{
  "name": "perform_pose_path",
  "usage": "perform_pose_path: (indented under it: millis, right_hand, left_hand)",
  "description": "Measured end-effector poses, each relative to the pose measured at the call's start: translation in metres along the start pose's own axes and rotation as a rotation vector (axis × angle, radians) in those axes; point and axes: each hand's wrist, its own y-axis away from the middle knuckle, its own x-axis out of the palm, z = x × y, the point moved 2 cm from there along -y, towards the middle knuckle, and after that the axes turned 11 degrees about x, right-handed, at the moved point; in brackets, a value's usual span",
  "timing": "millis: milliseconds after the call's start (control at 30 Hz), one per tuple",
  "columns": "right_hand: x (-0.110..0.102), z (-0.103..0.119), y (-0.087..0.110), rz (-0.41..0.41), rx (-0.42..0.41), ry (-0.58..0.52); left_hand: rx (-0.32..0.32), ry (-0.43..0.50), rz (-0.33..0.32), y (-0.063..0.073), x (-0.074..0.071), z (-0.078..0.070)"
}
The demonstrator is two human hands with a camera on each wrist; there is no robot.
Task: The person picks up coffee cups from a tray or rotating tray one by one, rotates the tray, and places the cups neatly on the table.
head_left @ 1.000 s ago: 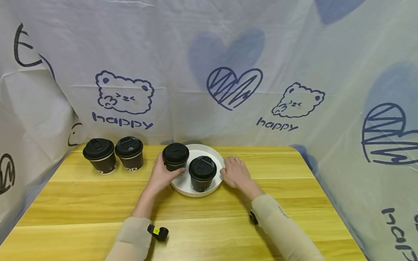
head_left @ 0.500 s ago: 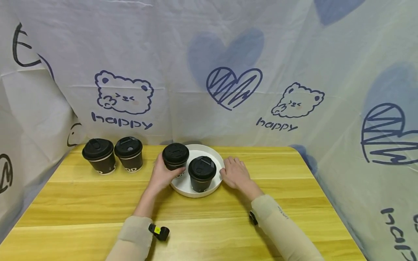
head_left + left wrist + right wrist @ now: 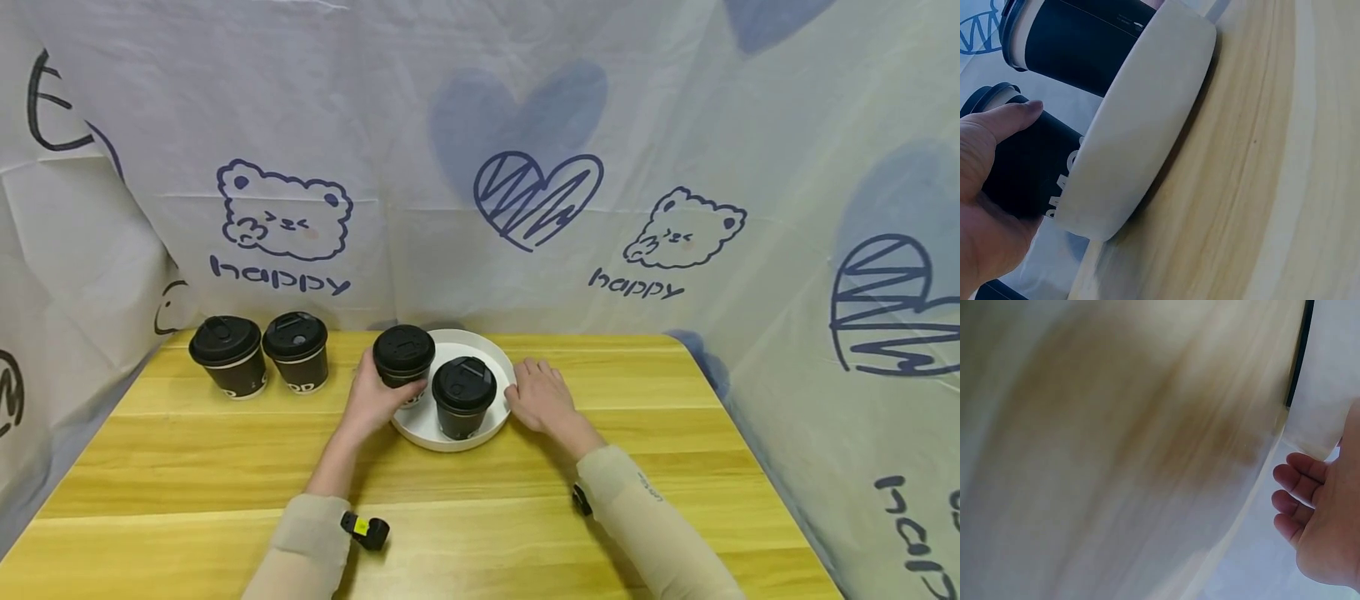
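Observation:
My left hand (image 3: 372,396) grips a black lidded paper coffee cup (image 3: 403,350), its thumb across the near side. That cup stands upright at the left part of a round white tray (image 3: 487,433). A second black coffee cup (image 3: 463,387) stands on the tray, right of the held one and nearer to me. In the left wrist view, the thumb (image 3: 1013,119) presses on the dark cup wall below the lid. My right hand (image 3: 542,395) rests at the tray's right rim, with relaxed, bent fingers (image 3: 1297,484) in the right wrist view.
Two more black lidded cups, one at the far left (image 3: 228,358) and one beside it (image 3: 297,352), stand near the back edge of the wooden table (image 3: 450,525). A white printed cloth (image 3: 420,250) hangs behind the table and along both sides.

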Motion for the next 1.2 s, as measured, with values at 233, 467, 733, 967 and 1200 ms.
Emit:
perform_pose_path:
  millis: [233, 467, 733, 967, 1200]
  right_hand:
    - [0.002, -0.002, -0.003, 0.015, 0.012, 0.005]
    - [0.003, -0.001, -0.004, 0.030, 0.013, 0.007]
    - [0.003, -0.001, -0.003, 0.026, 0.014, 0.001]
    - [0.003, 0.000, -0.001, 0.020, 0.012, 0.000]
    - [0.001, 0.000, 0.000, 0.024, 0.015, -0.007]
  left_hand:
    - [0.003, -0.004, -0.005, 0.000, -0.005, -0.008]
    - [0.000, -0.020, -0.018, 0.002, -0.011, -0.015]
    - [0.019, -0.021, -0.036, 0.004, -0.019, -0.022]
    - [0.045, 0.004, -0.052, 0.010, -0.028, -0.029]
    - [0.045, -0.023, -0.068, 0.016, -0.038, -0.030]
